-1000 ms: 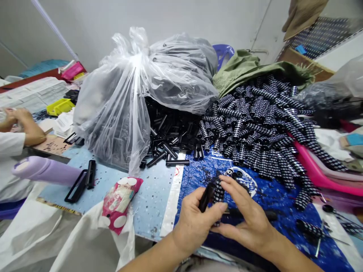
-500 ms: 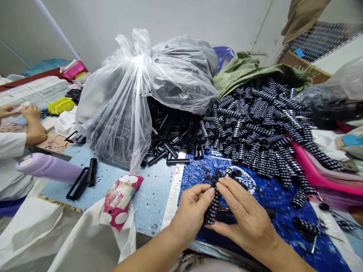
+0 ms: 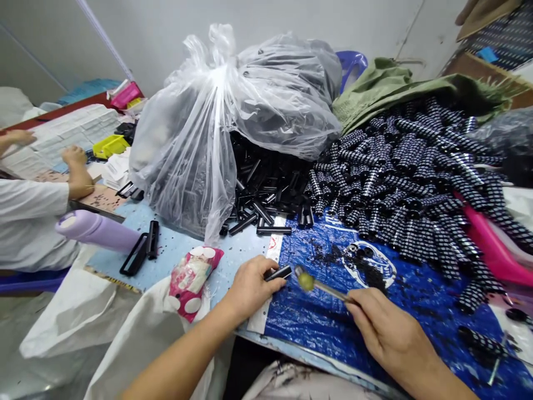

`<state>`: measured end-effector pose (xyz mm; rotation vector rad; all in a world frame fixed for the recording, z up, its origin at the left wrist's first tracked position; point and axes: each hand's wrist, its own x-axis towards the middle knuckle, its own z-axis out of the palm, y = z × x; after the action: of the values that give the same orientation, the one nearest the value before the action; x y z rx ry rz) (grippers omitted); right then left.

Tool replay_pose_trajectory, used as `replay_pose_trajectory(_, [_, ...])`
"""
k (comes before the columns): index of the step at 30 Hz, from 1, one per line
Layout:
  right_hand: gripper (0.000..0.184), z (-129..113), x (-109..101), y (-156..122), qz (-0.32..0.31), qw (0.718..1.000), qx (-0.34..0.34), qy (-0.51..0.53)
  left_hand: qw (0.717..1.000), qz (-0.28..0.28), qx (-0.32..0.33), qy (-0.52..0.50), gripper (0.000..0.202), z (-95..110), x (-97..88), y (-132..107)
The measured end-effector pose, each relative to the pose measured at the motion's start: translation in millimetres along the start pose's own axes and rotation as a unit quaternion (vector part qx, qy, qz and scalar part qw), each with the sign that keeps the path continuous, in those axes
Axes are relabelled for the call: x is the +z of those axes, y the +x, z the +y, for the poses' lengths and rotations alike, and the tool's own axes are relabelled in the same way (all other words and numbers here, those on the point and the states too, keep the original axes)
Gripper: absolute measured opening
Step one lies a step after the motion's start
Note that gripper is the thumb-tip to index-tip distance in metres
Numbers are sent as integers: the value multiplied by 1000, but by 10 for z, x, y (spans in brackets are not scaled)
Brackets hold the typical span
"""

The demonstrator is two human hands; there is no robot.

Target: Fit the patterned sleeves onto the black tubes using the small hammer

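My left hand point(image 3: 250, 289) is closed around a plain black tube point(image 3: 278, 273) at the near edge of the table. Its open end points right. My right hand point(image 3: 385, 328) grips a thin metal stick point(image 3: 328, 289) whose tip carries a yellowish blob point(image 3: 306, 281) held just beside the tube's mouth. Behind lies a pile of plain black tubes point(image 3: 262, 194). To its right spreads a large heap of black tubes with white dot pattern point(image 3: 408, 178) on the blue tarp point(image 3: 316, 316).
A big clear plastic bag point(image 3: 225, 128) full of dark parts stands at the middle back. A purple bottle point(image 3: 95, 230), a black frame point(image 3: 139, 254) and a pink dotted pouch point(image 3: 191, 280) lie left. Another person in white point(image 3: 29, 216) works at far left. A pink tray point(image 3: 495, 250) sits right.
The dotted tube that both hands held is gone from them. My left hand now holds a plain black tube, my right a stick with a blob. The view shifted left.
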<state>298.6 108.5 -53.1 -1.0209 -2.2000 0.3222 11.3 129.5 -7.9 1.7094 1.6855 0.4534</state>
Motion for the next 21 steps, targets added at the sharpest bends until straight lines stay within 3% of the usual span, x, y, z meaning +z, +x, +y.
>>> replay_pose_trajectory(2, [26, -65, -4, 104, 39, 998, 7, 41, 998, -52, -25, -13, 22, -20, -26, 56])
replay_pose_trajectory(4, [27, -98, 42, 203, 39, 998, 4, 47, 994, -86, -49, -49, 29, -32, -21, 108])
replay_pose_trajectory(8, [13, -115, 143, 311, -41, 999, -6, -14, 989, -97, -54, -97, 31, -62, 11, 176])
replay_pose_trajectory(14, [30, -287, 12, 375, -3, 991, -58, 123, 988, -122, -50, -85, 34, -76, -39, 263])
replay_pose_trajectory(21, [16, -355, 224, 248, -116, 988, -103, 13, 990, -120, -43, -51, 33, 7, 20, 306])
